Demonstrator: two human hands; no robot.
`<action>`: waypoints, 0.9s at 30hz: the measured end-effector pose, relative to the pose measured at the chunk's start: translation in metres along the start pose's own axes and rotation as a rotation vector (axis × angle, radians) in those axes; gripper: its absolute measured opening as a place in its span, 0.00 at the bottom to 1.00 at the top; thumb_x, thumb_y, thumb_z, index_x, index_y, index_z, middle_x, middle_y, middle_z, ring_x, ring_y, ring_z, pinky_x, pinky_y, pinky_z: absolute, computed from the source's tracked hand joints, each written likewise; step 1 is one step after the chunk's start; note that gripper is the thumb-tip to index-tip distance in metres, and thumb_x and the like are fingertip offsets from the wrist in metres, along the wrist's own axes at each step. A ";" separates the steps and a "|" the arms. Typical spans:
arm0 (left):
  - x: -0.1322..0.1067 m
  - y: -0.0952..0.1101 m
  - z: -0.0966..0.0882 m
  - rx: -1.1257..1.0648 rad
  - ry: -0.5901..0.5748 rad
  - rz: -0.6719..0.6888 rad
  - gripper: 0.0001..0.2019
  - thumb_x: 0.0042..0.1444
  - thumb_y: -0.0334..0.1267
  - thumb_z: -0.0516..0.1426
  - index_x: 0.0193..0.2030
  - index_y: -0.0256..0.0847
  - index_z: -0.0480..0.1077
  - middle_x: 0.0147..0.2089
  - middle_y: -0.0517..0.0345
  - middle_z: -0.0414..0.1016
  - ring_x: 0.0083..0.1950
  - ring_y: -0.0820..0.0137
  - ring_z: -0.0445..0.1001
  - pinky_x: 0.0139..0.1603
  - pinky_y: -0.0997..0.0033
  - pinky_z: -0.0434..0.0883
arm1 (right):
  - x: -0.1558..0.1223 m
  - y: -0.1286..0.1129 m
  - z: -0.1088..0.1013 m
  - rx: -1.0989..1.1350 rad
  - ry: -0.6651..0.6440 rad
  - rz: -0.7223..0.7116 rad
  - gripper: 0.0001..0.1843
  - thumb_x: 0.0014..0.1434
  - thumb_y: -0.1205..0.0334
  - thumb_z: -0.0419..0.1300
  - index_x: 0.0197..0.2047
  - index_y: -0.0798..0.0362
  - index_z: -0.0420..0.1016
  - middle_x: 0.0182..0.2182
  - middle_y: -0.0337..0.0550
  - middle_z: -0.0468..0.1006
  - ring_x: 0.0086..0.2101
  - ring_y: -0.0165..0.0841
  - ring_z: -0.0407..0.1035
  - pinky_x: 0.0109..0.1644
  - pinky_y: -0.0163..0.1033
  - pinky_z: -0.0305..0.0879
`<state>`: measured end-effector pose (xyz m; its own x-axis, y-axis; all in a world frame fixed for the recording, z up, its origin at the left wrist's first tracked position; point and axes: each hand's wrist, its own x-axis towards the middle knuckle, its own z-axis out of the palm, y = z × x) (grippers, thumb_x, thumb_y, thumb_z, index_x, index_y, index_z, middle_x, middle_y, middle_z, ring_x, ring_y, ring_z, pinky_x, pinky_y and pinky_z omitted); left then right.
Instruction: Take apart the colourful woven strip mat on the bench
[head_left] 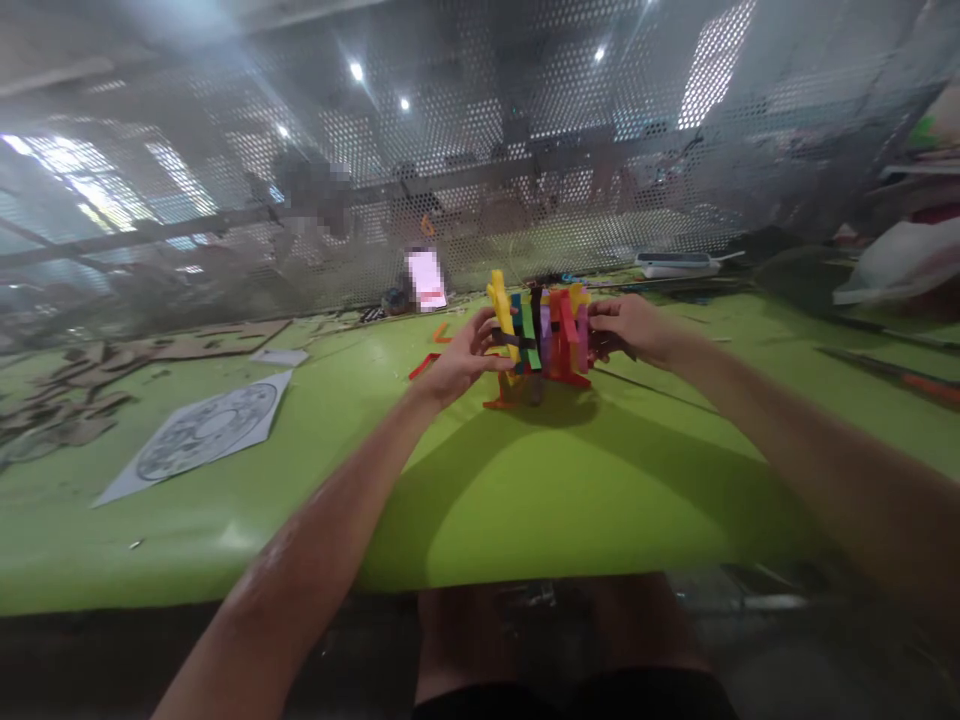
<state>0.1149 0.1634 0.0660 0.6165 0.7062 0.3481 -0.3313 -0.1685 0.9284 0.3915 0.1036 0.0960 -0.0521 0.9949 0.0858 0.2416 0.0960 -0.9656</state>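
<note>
A small upright structure of colourful strips (546, 335), with yellow, green, purple, red and black pieces, stands on the green tabletop (570, 500). Its exact kind is hard to tell. My left hand (472, 352) grips its left side, thumb and fingers around the yellow and black strips. On the opposite side, my right hand (626, 325) has its fingers bent against the purple and red strips. Some fingertips are hidden behind the structure. Loose beside my left hand lie a red strip (424, 366) and an orange strip (441, 333).
To the left lie a paper with a printed round pattern (210, 425) and brown cardboard scraps (82, 385). A lit screen (426, 278) stands at the back before a perforated metal panel (510, 150). A white device (677, 264) sits at the back right.
</note>
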 end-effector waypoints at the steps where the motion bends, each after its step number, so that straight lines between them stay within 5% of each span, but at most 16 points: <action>1: 0.000 -0.001 0.000 0.028 0.023 0.040 0.36 0.38 0.27 0.72 0.56 0.47 0.68 0.53 0.55 0.74 0.52 0.65 0.76 0.49 0.69 0.77 | 0.000 0.001 0.002 0.008 0.005 -0.004 0.07 0.64 0.68 0.63 0.32 0.53 0.76 0.23 0.42 0.78 0.20 0.31 0.71 0.26 0.36 0.70; 6: 0.003 -0.005 -0.001 0.065 0.114 0.107 0.42 0.41 0.27 0.72 0.61 0.50 0.60 0.48 0.58 0.77 0.45 0.68 0.77 0.45 0.71 0.77 | -0.001 0.002 0.011 0.008 -0.009 -0.042 0.04 0.63 0.66 0.66 0.35 0.54 0.78 0.28 0.45 0.81 0.25 0.32 0.75 0.29 0.36 0.74; 16: 0.008 -0.019 0.000 0.146 0.153 0.080 0.28 0.45 0.24 0.66 0.55 0.41 0.72 0.50 0.53 0.78 0.51 0.66 0.77 0.57 0.65 0.75 | 0.003 0.008 0.014 0.085 0.047 -0.074 0.03 0.65 0.65 0.65 0.38 0.52 0.78 0.31 0.45 0.82 0.30 0.35 0.78 0.37 0.42 0.80; 22: 0.007 -0.019 -0.005 0.135 0.149 0.080 0.32 0.44 0.27 0.69 0.58 0.43 0.73 0.60 0.50 0.76 0.59 0.60 0.75 0.61 0.59 0.75 | -0.002 -0.001 0.020 0.140 0.031 -0.075 0.09 0.66 0.75 0.58 0.39 0.54 0.77 0.31 0.44 0.83 0.31 0.36 0.80 0.40 0.44 0.82; 27: 0.004 -0.020 -0.004 0.020 0.191 0.002 0.40 0.43 0.28 0.73 0.64 0.48 0.67 0.60 0.50 0.74 0.49 0.65 0.79 0.53 0.62 0.79 | -0.001 -0.001 0.020 0.153 0.082 -0.097 0.11 0.65 0.77 0.55 0.39 0.55 0.77 0.31 0.44 0.83 0.32 0.36 0.79 0.39 0.42 0.82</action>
<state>0.1211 0.1728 0.0482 0.4679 0.8234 0.3210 -0.3171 -0.1827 0.9307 0.3718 0.1016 0.0919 0.0122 0.9809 0.1944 0.0892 0.1925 -0.9772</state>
